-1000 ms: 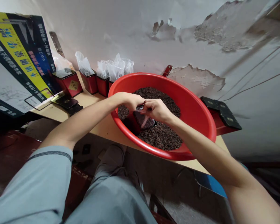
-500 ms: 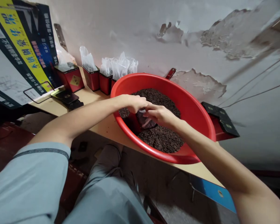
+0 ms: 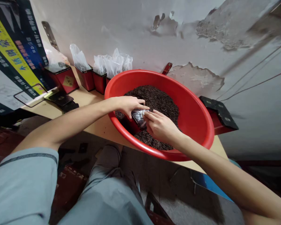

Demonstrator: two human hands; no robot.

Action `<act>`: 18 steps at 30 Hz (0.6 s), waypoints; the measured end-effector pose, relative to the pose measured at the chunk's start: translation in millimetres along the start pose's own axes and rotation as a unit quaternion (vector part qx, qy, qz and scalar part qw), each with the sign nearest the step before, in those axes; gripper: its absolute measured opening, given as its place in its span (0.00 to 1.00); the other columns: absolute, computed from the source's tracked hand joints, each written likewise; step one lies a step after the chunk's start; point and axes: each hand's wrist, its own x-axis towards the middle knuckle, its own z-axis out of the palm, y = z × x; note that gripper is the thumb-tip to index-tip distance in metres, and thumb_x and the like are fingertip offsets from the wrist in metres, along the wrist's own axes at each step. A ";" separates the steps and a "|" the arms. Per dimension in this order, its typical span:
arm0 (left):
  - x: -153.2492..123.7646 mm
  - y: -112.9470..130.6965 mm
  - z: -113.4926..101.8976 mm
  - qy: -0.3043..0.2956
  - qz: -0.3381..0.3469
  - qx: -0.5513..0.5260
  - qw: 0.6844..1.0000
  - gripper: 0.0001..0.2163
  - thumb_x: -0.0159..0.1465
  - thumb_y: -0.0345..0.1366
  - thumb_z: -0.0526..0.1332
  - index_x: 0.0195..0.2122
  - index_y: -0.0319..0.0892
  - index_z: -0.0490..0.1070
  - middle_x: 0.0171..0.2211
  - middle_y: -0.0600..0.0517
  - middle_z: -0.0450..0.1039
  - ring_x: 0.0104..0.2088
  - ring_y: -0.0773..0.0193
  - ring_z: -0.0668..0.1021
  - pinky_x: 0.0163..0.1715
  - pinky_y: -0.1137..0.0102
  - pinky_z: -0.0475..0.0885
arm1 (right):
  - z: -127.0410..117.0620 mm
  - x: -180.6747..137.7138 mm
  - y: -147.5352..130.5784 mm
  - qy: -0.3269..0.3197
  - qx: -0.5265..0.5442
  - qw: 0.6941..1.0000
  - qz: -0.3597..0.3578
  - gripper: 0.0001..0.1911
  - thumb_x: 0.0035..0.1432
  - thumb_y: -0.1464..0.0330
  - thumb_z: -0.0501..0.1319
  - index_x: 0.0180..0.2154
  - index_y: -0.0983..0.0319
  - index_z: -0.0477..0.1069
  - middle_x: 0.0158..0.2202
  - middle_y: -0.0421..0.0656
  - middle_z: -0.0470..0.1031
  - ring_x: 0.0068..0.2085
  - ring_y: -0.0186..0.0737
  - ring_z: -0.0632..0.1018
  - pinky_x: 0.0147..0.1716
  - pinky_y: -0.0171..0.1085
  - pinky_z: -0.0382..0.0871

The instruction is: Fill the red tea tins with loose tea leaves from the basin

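A red basin point(image 3: 196, 120) stands on the table, holding dark, loose tea leaves point(image 3: 154, 97). Inside it, at the near left, a red tin point(image 3: 129, 125) lies tilted, lined with a clear plastic bag point(image 3: 139, 117) whose gathered top pokes out of its mouth. My left hand point(image 3: 128, 105) is curved over the tin's upper end, thumb and fingers on either side of its mouth. With closed fingertips, my right hand point(image 3: 161, 125) pinches the bag's top from the right. What lies in the bag is hard to make out.
Several red tins with plastic bags standing up from them, one labelled tin point(image 3: 65, 80) among them, line the wall at left. A black flat object point(image 3: 61, 98) lies before them. Dark-lidded red tins point(image 3: 219, 115) stand right of the basin. A large printed box point(image 3: 12, 59) leans at far left.
My hands, close together over the bag before, have parted slightly. My left hand has opened around the tin's mouth, and the bag's gathered top now shows. The view has shifted a little.
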 end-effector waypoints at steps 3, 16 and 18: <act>-9.6 24.1 -4.7 -0.002 -0.049 0.091 0.995 0.43 0.56 0.46 0.75 0.73 0.49 0.66 0.62 0.41 0.75 0.50 0.47 0.81 0.48 0.63 0.73 | 4.7 -5.9 5.2 0.001 0.025 1.000 -0.006 0.22 0.75 0.65 0.56 0.59 0.72 0.77 0.61 0.59 0.79 0.62 0.55 0.80 0.68 0.56 0.69; -16.5 20.8 15.9 0.141 -0.035 0.125 0.982 0.26 0.71 0.37 0.67 0.69 0.38 0.70 0.69 0.38 0.71 0.70 0.46 0.71 0.67 0.51 0.69 | 41.4 -1.9 73.8 0.048 0.160 0.985 -0.039 0.29 0.73 0.69 0.60 0.70 0.74 0.65 0.72 0.63 0.63 0.72 0.57 0.69 0.69 0.55 0.70; -16.6 16.2 18.9 0.166 0.020 0.105 0.980 0.22 0.72 0.30 0.63 0.67 0.39 0.71 0.67 0.39 0.74 0.69 0.50 0.73 0.68 0.50 0.69 | 46.3 -3.3 76.6 0.058 0.174 0.983 -0.020 0.29 0.72 0.70 0.59 0.71 0.73 0.63 0.72 0.63 0.65 0.72 0.57 0.70 0.68 0.56 0.72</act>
